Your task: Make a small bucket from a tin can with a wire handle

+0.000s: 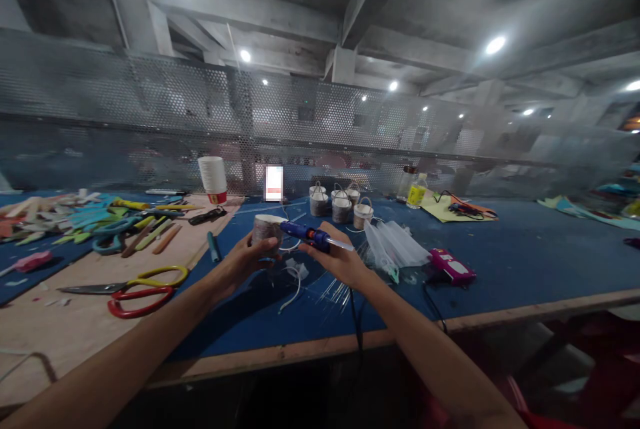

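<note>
My left hand [250, 257] is wrapped round a small paper cup [265, 232] with a grey-brown covering and a white rim. The cup is held above the blue table top [225, 329]. In my right hand [336, 257] is a blue glue gun [306, 234], a clear glue stick [341, 243] jutting from its back end. The gun's nozzle points left and reaches the cup's rim; whether it touches, I cannot tell. A thin white cord [295, 296] lies on the table below the cup. Some fingers of both hands are hidden.
Several small handled baskets [341, 209] stand behind my hands. To the right are a plastic bag [395, 246], a magenta box [451, 267] and a yellow-labelled bottle [417, 192]. Scissors [145, 286], stacked paper cups [213, 177] and coloured strips [85, 216] lie left. A black cable [357, 322] crosses the front edge.
</note>
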`<state>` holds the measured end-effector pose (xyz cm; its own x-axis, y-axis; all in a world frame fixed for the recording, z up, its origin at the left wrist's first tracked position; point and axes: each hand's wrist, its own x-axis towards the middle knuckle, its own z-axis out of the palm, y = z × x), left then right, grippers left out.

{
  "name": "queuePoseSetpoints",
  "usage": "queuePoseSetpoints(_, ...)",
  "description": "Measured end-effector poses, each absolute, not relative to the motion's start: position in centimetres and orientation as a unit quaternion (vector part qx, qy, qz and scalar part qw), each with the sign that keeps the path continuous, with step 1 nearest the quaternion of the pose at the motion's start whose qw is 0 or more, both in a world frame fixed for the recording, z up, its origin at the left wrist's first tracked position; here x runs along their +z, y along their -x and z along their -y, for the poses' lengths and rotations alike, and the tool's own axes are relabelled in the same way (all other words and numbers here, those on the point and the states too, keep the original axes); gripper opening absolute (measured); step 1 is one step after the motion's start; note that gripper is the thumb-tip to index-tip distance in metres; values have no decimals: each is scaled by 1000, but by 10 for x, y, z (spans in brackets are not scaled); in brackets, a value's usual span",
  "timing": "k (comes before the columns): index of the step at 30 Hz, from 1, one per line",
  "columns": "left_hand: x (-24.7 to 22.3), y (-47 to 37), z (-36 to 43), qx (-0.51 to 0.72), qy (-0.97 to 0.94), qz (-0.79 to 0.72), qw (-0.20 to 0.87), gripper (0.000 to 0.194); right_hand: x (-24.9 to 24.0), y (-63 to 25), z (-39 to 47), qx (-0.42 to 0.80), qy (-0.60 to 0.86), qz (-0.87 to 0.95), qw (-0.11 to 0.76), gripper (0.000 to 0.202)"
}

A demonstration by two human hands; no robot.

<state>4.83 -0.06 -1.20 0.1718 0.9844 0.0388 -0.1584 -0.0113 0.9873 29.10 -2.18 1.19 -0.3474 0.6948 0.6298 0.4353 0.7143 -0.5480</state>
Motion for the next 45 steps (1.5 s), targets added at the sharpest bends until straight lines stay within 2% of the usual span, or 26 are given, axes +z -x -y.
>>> queuePoseSetpoints(7,-11,-48,1,492,-510,-409,575,53,13,-293,23,159,347,807,450,35)
queuePoseSetpoints(28,-12,-46,0,503,-486,-390,599,39,8,-297,20,151,344,807,455,34)
queuePoseSetpoints(45,-2,-45,9,481,-483,-396,615,40,8,-298,17,149,334,804,469,33)
